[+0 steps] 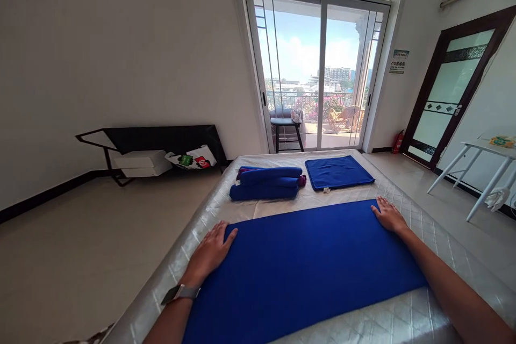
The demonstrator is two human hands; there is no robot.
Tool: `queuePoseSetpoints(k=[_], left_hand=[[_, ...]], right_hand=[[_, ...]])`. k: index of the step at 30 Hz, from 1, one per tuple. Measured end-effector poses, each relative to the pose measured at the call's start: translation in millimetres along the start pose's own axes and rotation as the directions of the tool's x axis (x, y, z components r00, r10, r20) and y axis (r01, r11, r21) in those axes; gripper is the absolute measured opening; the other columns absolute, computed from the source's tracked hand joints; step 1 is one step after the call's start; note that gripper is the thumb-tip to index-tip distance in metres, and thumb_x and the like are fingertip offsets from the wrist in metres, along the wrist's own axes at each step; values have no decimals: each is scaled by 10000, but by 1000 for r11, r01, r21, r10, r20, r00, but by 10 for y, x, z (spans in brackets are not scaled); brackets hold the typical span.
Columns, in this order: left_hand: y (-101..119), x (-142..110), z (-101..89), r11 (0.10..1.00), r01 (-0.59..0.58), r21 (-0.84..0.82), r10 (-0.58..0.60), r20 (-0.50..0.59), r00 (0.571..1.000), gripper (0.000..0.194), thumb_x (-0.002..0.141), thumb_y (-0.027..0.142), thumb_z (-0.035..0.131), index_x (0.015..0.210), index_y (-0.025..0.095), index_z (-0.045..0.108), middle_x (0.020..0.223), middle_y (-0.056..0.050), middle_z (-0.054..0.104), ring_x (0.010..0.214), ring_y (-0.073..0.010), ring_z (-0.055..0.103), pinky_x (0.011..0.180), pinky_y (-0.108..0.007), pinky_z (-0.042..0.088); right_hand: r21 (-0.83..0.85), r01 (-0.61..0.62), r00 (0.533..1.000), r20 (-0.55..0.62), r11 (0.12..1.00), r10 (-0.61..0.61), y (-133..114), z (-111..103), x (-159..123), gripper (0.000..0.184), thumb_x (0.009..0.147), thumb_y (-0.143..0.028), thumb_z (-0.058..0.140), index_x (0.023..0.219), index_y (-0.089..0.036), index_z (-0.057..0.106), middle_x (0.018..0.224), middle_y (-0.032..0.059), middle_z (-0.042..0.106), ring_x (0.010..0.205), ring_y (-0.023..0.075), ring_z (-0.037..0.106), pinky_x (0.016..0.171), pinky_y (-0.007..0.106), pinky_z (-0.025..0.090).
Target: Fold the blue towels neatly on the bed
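A wide blue cloth (306,263) lies spread flat on the pale quilted mattress (355,328). At its far left corner rests my left hand (212,250), open, thumb on the cloth; a watch circles that wrist. My right hand (389,215) lies flat and open on the far right corner. Beyond the cloth is a pile of rolled blue cloths (268,183), with some purple showing at the ends. Right of the pile, a folded blue cloth (338,172) lies flat, a white tag at its near edge.
A black bench (161,138) stands by the left wall, with white boxes (141,164) and a printed bag (193,158) beneath. Past the mattress are a sliding glass door (320,64) and a dark stool (287,123). A white table (484,145) stands at the right.
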State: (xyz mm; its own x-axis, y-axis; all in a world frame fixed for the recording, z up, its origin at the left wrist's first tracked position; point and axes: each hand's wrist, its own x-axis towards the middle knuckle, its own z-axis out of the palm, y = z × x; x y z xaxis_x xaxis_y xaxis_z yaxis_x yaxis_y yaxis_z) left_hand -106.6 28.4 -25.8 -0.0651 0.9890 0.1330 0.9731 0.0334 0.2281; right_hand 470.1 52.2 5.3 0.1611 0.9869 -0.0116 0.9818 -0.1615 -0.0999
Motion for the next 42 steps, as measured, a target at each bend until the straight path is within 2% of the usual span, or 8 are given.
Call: queuePoseSetpoints(k=[5, 10, 15, 20, 27, 35, 42], left_hand=[[-93, -19, -43, 999, 26, 26, -26, 29, 999, 702, 979, 501, 210, 1461, 53, 455, 1562, -182, 440, 1482, -268, 351, 1225, -441, 250], [-151, -52, -74, 997, 18, 73, -21, 35, 999, 670, 981, 496, 233, 1479, 117, 471, 1559, -128, 462, 1491, -272, 330, 1233, -459, 230], [-166, -40, -52, 995, 13, 101, -12, -9, 1000, 674, 971, 474, 279, 1468, 63, 475, 1544, -152, 476, 1478, -275, 357, 1229, -451, 253], [-228, -16, 10, 994, 3, 106, 2, -47, 999, 661, 975, 484, 263, 1446, 89, 507, 1512, -140, 519, 1460, -271, 389, 1215, -458, 281], [-269, -1, 64, 994, 25, 103, -24, -17, 1000, 712, 966, 495, 262, 1485, 41, 440, 1556, -161, 455, 1475, -280, 361, 1220, -454, 273], [-294, 10, 80, 997, 12, 74, -8, -59, 998, 704, 962, 502, 265, 1457, 50, 481, 1512, -168, 511, 1455, -289, 396, 1205, -469, 300], [-226, -15, -21, 998, 44, 51, -45, 23, 999, 767, 962, 538, 215, 1489, 25, 432, 1572, -163, 425, 1485, -270, 345, 1228, -427, 260]], right_hand=[[-16, -9, 1000, 20, 1000, 9, -15, -32, 4, 722, 1012, -453, 165, 1581, -13, 238, 1664, 130, 220, 1540, 213, 167, 1252, 380, 127], [-16, -16, 999, 32, 1000, 17, 25, -5, 44, 721, 1018, -477, 158, 1592, -47, 224, 1669, 112, 213, 1540, 212, 167, 1252, 392, 134], [-7, -17, 999, 50, 1000, 17, 58, 7, 61, 723, 1018, -489, 150, 1598, -62, 214, 1672, 103, 203, 1541, 210, 163, 1253, 398, 127], [-3, -22, 997, 69, 1000, 23, 61, 0, 64, 722, 1017, -474, 126, 1597, -51, 207, 1672, 111, 202, 1542, 219, 158, 1253, 427, 134], [-10, -14, 999, 43, 1000, 14, 76, 41, 75, 718, 1020, -488, 127, 1602, -76, 210, 1674, 100, 200, 1543, 213, 153, 1253, 418, 131], [-16, -35, 998, 50, 999, 36, 46, 8, 48, 712, 1024, -488, 149, 1603, -78, 206, 1668, 110, 229, 1541, 212, 159, 1253, 395, 126], [-10, -25, 999, 40, 1000, 26, 65, 33, 61, 711, 1020, -494, 145, 1602, -94, 222, 1666, 102, 240, 1536, 222, 186, 1249, 420, 159]])
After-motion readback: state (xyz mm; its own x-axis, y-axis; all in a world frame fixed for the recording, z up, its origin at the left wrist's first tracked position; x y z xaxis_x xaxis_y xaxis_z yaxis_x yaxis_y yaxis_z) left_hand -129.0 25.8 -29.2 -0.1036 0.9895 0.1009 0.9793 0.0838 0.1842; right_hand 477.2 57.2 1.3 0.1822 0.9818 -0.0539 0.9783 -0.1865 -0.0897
